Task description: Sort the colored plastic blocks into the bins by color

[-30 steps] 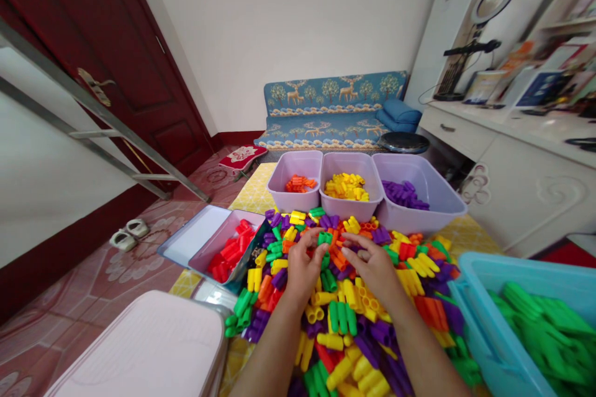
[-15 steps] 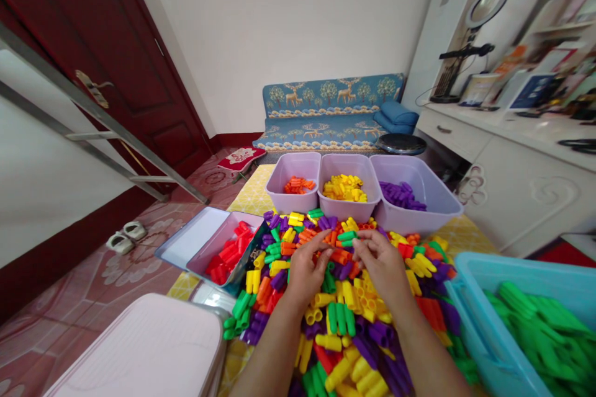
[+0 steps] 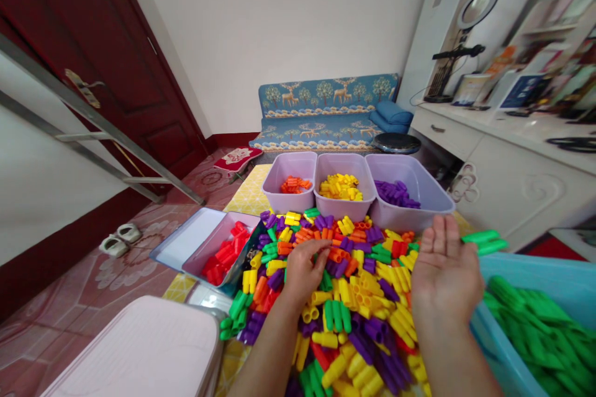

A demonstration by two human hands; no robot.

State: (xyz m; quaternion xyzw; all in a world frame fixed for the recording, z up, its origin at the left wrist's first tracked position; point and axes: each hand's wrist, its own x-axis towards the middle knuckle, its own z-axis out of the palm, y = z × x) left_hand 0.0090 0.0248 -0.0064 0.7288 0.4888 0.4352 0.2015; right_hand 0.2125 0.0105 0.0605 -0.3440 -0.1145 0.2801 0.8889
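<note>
My left hand (image 3: 305,267) is over the middle of a pile of coloured plastic tube blocks, its fingers curled towards the thumb. Its fingertips are beside an orange tube block (image 3: 339,254); whether they grip anything is hidden. My right hand (image 3: 444,270) is open, palm up, at the near-left rim of the blue bin (image 3: 482,316). Just beyond its thumb, a green tube block (image 3: 485,242) appears in the air above that bin's far edge. Inside the bin lie many green blocks (image 3: 535,316).
Behind the pile stand lilac tubs with orange (image 3: 288,201), yellow (image 3: 342,208) and purple blocks (image 3: 410,220). At left, an open box (image 3: 190,254) holds red blocks, with a pale pink lid (image 3: 135,347) nearer me. A metal ladder (image 3: 102,124) leans at far left.
My right hand has swung right from the pile's middle to the blue bin and opened. The green block has moved there with it, out of its fingers. My left hand has stayed nearly in place.
</note>
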